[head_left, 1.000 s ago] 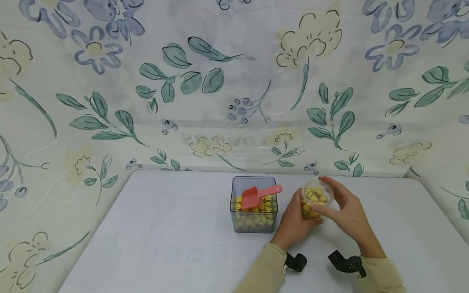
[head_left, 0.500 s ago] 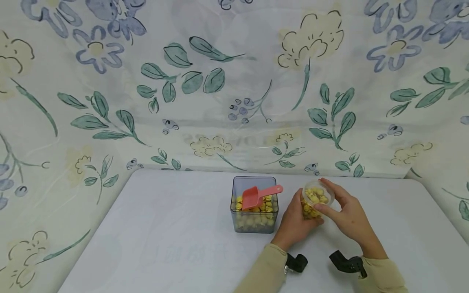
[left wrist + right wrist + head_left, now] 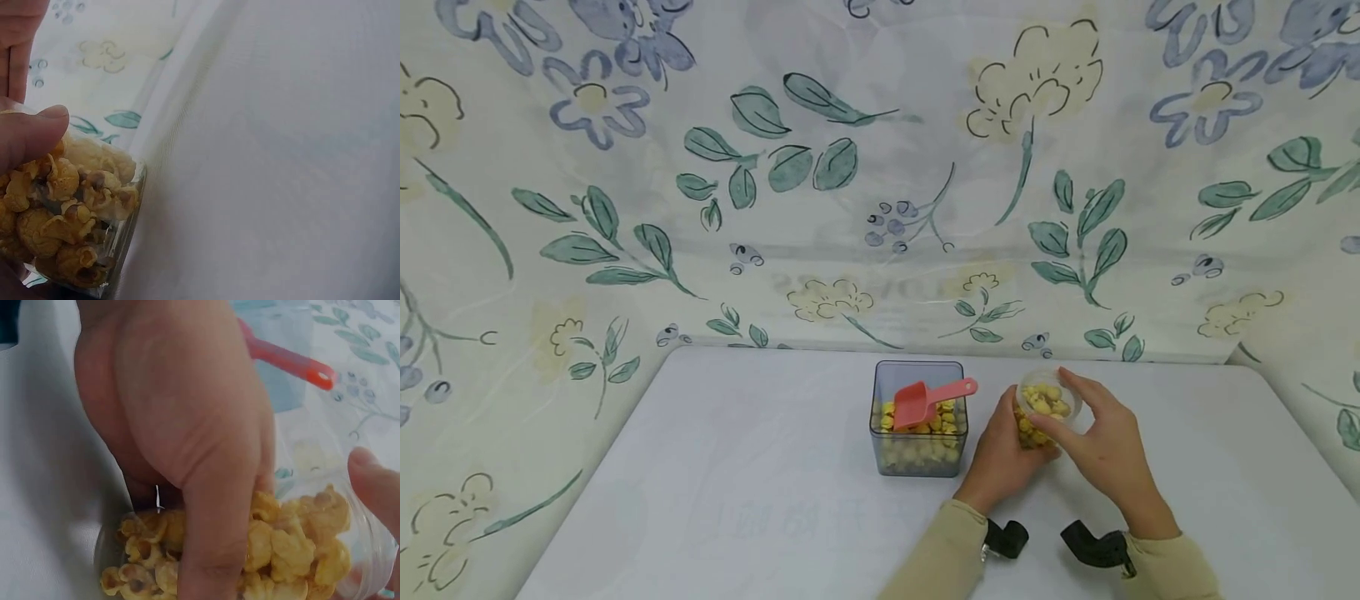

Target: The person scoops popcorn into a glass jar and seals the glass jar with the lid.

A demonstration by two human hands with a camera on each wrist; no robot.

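Note:
A clear jar of popcorn [image 3: 1027,431] leans slightly in my left hand [image 3: 1002,450], which grips its body. In the right wrist view, the left thumb [image 3: 215,531] lies across the jar's side. My right hand [image 3: 1112,442] holds the clear round lid [image 3: 1047,398] at the jar's top, thumb in front and fingers behind. Popcorn shows through the lid. In the left wrist view, popcorn [image 3: 62,225] fills the jar right down to its base, and a thumb [image 3: 34,134] presses its wall.
Left of the hands stands a square grey-tinted container [image 3: 917,454] partly filled with popcorn. A pink scoop [image 3: 913,407] lies on that popcorn, its handle over the right rim. The white table [image 3: 737,467] ends at a floral cloth [image 3: 850,167] behind and at the sides.
My right hand has turned a little on the lid, its wrist shifting left and slightly nearer. The left hand, jar, container and scoop have stayed in place.

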